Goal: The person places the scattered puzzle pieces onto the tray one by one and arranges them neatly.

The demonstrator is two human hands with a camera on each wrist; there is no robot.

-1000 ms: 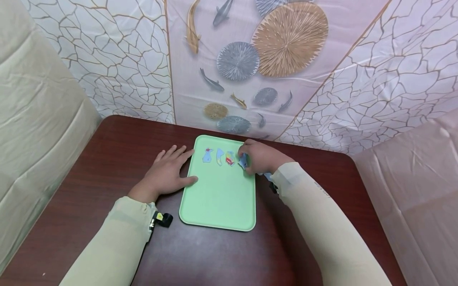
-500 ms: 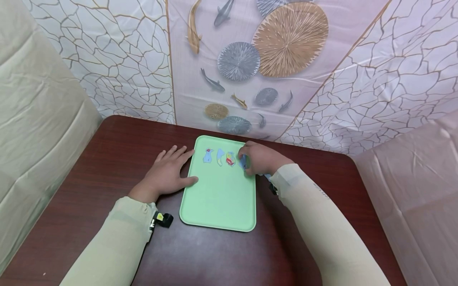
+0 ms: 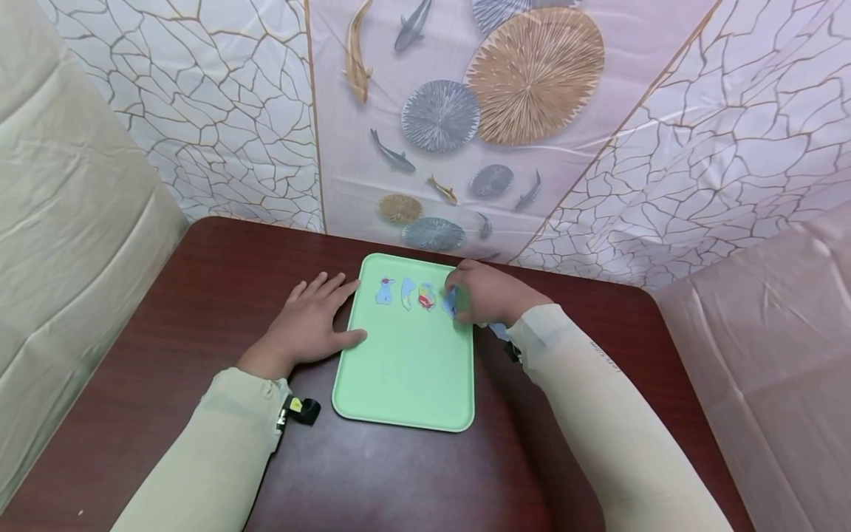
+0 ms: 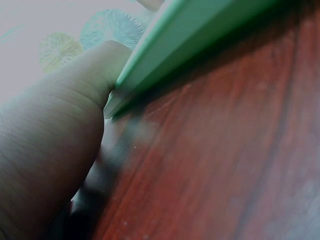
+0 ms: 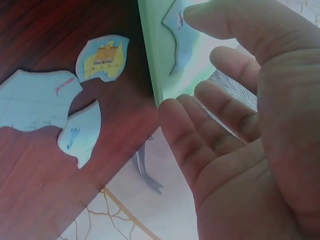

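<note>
My right hand (image 3: pixel 488 293) is at the upper right of a light green tray (image 3: pixel 403 369), its thumb and forefinger bent about a blue puzzle piece (image 3: pixel 449 303). In the right wrist view, the thumb tip overlaps this piece (image 5: pixel 184 37) while the other fingers are loosely bent. To its left, three flat pieces lie in a row on the tray: a coloured piece (image 3: pixel 426 297), a narrow curved piece (image 3: pixel 408 293) and a blue piece with a red top (image 3: pixel 384 290). My left hand (image 3: pixel 306 325) lies spread at the tray's left edge, thumb over the rim.
On the dark red table (image 3: pixel 199 332), right of the tray, lie a piece with a yellow house picture (image 5: pixel 104 57), a large pale blue piece (image 5: pixel 37 102) and a smaller pale one (image 5: pixel 81 134). Patterned cloth (image 3: pixel 439 177) hangs behind the table.
The right hand stays at the blue puzzle piece, with only slight shifts of the fingers and piece. The left hand keeps its place on the tray's edge.
</note>
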